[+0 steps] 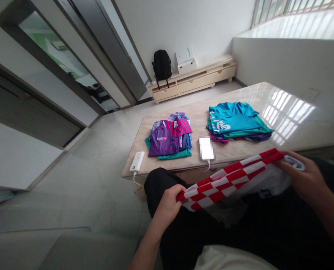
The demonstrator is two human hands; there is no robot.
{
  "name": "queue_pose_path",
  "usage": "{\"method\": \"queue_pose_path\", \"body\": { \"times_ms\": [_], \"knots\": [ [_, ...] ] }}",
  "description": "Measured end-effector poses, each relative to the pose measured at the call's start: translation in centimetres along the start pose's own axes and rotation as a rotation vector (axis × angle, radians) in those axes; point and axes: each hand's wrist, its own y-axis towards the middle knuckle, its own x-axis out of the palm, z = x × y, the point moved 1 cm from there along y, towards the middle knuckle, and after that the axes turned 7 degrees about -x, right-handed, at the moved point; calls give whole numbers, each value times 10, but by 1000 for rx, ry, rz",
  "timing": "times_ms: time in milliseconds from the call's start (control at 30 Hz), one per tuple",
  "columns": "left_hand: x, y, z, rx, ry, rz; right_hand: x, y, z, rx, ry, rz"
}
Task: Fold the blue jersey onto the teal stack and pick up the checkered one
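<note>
I hold a red-and-white checkered shirt (231,179) stretched across my lap. My left hand (169,200) pinches its lower left end, and my right hand (298,173) grips the upper right end by the collar. Both hands sit just in front of the low marble table (282,112). On that table lie two piles of clothes: a mixed heap with a purple shirt on top (169,138) on the left, and a neat folded stack topped by a teal shirt (235,120) on the right.
A phone (206,148) lies between the piles, its cable running off the table edge. A white power bank (137,161) sits at the table's left corner. Farther back stand a low wooden cabinet (195,80), a black backpack (161,65) and a white box (186,60). Sliding doors line the left.
</note>
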Motion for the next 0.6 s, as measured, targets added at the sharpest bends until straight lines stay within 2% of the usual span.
{"method": "queue_pose_path", "body": {
  "times_ms": [67, 133, 200, 267, 400, 600],
  "knots": [
    [1, 0, -1, 34, -6, -12, 2, 3, 3, 13, 0, 7],
    [1, 0, -1, 50, -27, -29, 5, 5, 3, 69, -11, -46],
    [0, -1, -2, 40, -59, -53, 9, 4, 0, 125, -6, -117],
    [-2, -2, -3, 7, -99, -80, 12, 0, -4, 152, 17, -119],
    [-6, -7, -7, -48, -256, -131, 12, -6, -2, 121, 104, 43],
    [-4, -8, -11, -59, -469, -175, 9, -1, 3, 93, 163, 188]
  ]
}}
